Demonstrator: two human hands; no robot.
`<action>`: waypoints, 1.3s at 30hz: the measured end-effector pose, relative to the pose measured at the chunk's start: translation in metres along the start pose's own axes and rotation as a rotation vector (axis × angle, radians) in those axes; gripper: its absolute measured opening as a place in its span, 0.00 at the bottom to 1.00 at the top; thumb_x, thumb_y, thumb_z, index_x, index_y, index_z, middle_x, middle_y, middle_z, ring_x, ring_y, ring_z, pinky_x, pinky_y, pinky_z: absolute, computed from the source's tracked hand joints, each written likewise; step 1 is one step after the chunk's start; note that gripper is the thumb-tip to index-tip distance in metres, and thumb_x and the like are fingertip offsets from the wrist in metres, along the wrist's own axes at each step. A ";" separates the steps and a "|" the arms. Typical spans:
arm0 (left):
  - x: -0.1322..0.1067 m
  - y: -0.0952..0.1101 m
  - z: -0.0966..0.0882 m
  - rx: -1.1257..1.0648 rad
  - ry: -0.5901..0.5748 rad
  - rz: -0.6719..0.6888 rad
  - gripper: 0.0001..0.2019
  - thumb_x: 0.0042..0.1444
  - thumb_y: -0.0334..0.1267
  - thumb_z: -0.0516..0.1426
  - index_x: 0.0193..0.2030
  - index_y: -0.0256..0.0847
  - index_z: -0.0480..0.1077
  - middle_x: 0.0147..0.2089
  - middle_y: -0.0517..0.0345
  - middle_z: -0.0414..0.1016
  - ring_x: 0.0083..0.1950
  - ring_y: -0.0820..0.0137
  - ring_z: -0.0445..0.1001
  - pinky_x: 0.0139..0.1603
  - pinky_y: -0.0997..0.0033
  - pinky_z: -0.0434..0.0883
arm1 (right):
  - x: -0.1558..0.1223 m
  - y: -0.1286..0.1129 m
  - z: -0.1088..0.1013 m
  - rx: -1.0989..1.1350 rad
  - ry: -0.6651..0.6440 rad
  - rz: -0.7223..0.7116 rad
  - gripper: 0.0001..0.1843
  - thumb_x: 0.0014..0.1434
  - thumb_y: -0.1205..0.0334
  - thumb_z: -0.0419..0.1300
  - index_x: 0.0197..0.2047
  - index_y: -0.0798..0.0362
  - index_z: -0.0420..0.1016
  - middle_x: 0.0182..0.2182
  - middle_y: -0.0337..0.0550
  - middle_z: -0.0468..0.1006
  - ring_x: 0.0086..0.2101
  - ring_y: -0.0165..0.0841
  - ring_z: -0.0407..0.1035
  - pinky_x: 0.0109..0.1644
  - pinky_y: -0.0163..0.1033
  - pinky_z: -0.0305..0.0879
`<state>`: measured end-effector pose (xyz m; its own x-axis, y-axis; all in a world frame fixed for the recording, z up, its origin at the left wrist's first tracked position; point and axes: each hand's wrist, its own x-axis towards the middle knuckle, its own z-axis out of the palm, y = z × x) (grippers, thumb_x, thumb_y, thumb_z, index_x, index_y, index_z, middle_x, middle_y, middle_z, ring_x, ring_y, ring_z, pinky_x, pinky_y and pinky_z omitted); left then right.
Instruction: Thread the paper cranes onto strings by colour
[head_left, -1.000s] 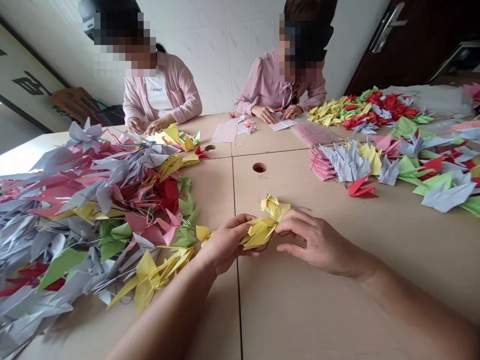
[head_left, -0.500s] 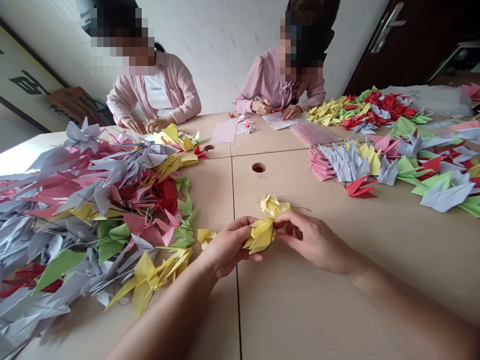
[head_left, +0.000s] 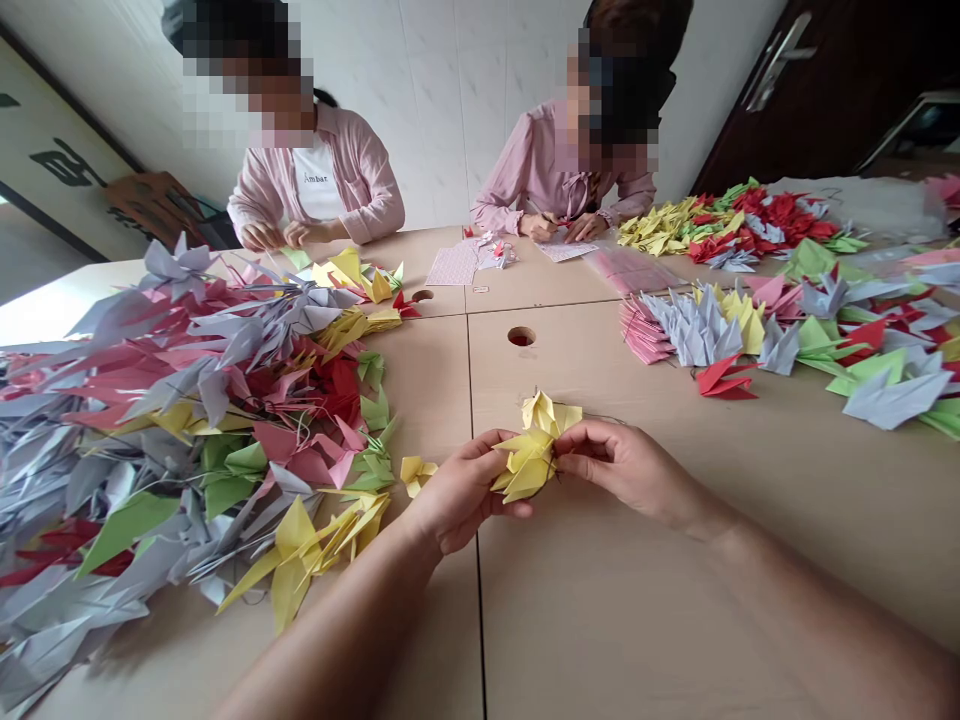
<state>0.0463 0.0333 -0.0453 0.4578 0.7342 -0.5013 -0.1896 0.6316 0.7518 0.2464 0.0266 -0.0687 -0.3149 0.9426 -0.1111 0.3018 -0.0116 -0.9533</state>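
My left hand (head_left: 476, 485) is closed round a folded yellow paper crane (head_left: 525, 468), above the table near its middle. Against the crane's right side, the thumb and fingers of my right hand (head_left: 615, 460) are pinched together on a thin dark thread (head_left: 541, 489); how the thread is wound there is partly hidden. Just beyond, a second yellow paper crane (head_left: 546, 408) touches the held one. Another small yellow folded piece (head_left: 417, 474) lies on the table beside my left hand.
A large heap of colored paper cranes (head_left: 217, 400) covers the left side. More cranes (head_left: 709, 325) lie at the right, with a red crane (head_left: 726, 378) in front. The table (head_left: 600, 630) has a round hole (head_left: 521, 337). Two people (head_left: 322, 180) work across it.
The right fingers have drawn closer together at the crane's side, and the held crane has tilted slightly. The view has shifted a little. Across the table, the co-workers' hands have moved.
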 end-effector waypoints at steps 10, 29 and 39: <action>0.004 -0.002 -0.002 0.101 0.104 0.114 0.06 0.53 0.34 0.55 0.38 0.38 0.65 0.33 0.58 0.69 0.30 0.75 0.67 0.30 0.73 0.73 | -0.018 -0.022 -0.009 -0.143 -0.011 -0.012 0.05 0.56 0.65 0.56 0.28 0.51 0.66 0.28 0.37 0.74 0.28 0.28 0.67 0.31 0.33 0.64; -0.003 -0.003 -0.005 0.947 -0.005 0.346 0.07 0.50 0.32 0.54 0.34 0.41 0.73 0.38 0.59 0.68 0.28 0.78 0.60 0.32 0.76 0.61 | 0.000 0.010 -0.020 -0.639 0.243 -0.342 0.21 0.57 0.67 0.55 0.54 0.45 0.68 0.58 0.45 0.64 0.58 0.40 0.60 0.57 0.48 0.63; -0.002 -0.004 -0.008 1.079 0.086 0.454 0.11 0.48 0.28 0.51 0.34 0.42 0.72 0.36 0.60 0.66 0.27 0.76 0.60 0.30 0.76 0.59 | 0.013 0.023 -0.018 -0.653 0.254 -0.310 0.06 0.58 0.64 0.56 0.38 0.49 0.74 0.50 0.45 0.72 0.49 0.39 0.69 0.50 0.46 0.69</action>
<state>0.0392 0.0315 -0.0505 0.4700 0.8781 -0.0899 0.5330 -0.2011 0.8218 0.2651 0.0446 -0.0874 -0.2793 0.9192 0.2775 0.7290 0.3911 -0.5618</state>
